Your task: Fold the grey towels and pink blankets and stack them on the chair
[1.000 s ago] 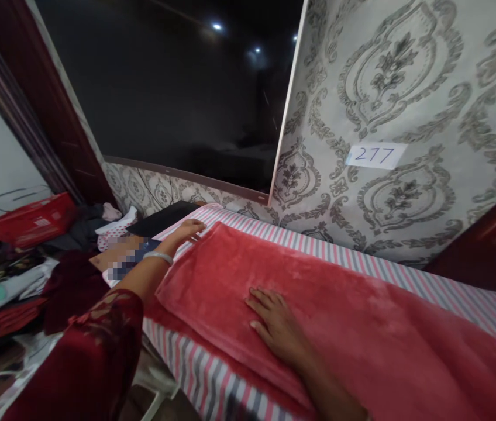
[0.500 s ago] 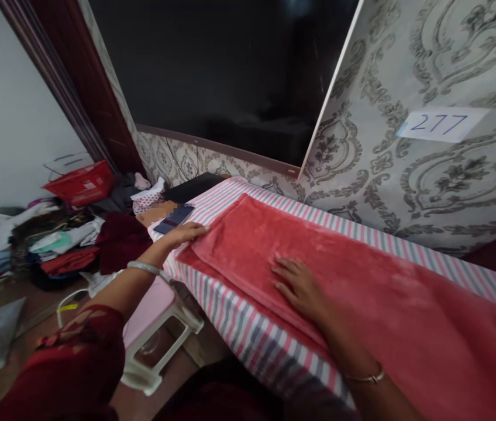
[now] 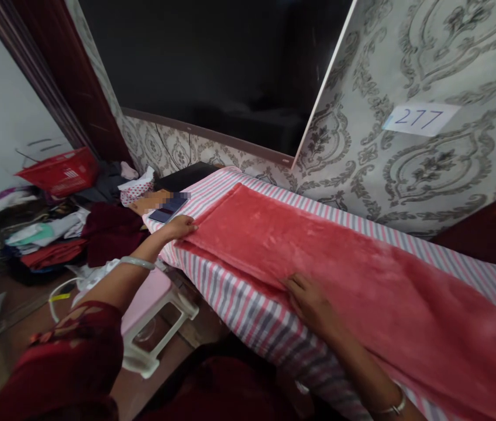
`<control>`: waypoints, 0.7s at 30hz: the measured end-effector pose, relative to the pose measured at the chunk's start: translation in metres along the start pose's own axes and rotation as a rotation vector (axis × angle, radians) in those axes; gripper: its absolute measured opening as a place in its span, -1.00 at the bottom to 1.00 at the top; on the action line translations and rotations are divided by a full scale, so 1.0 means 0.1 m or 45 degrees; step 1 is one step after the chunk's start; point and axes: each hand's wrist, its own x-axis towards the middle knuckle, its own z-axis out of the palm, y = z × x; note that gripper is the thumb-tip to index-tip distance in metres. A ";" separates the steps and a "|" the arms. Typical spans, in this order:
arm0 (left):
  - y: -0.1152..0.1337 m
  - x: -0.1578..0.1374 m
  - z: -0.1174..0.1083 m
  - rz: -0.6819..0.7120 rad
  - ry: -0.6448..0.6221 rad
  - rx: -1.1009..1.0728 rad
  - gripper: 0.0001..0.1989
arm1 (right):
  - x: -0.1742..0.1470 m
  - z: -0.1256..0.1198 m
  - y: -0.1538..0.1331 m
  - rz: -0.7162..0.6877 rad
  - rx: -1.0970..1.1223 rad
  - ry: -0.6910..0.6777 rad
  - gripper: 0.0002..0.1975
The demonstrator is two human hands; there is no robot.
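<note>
A coral-red plush blanket (image 3: pixel 265 234), folded into a long strip, lies on a striped cloth (image 3: pixel 226 304) that covers a table. At the blanket's left end, my left hand (image 3: pixel 181 227) is closed, pinching the near corner. My right hand (image 3: pixel 307 295) grips the near edge farther right, its fingers curled over the plush. The fold is slightly lifted between the two hands, showing a dark gap under it. Just beyond my left hand a dark phone (image 3: pixel 168 209) rests on the striped cloth.
A pink and white plastic stool (image 3: pixel 147 298) stands below the table at left. Piled clothes (image 3: pixel 50 234) and a red bag (image 3: pixel 61 172) are on the left. Behind the table, a large screen (image 3: pixel 221 70) hangs on the patterned wall, with a paper marked 277 (image 3: pixel 421 118) beside it.
My right hand has gone from lying flat on the blanket to gripping its near edge. My left hand has closed on the corner. The near edge has shifted away from me.
</note>
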 end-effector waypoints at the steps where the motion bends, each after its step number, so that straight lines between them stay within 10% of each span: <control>1: 0.01 0.00 -0.01 0.008 0.010 0.050 -0.75 | -0.01 0.01 -0.01 -0.028 -0.021 0.060 -0.67; 10: 0.03 0.04 -0.02 -0.044 0.076 0.306 -0.86 | -0.17 -0.03 -0.12 0.071 0.076 -0.061 -0.79; 21: 0.47 0.63 0.12 -0.036 0.099 0.098 -0.53 | -0.15 0.02 -0.19 0.103 -0.191 -0.114 -0.59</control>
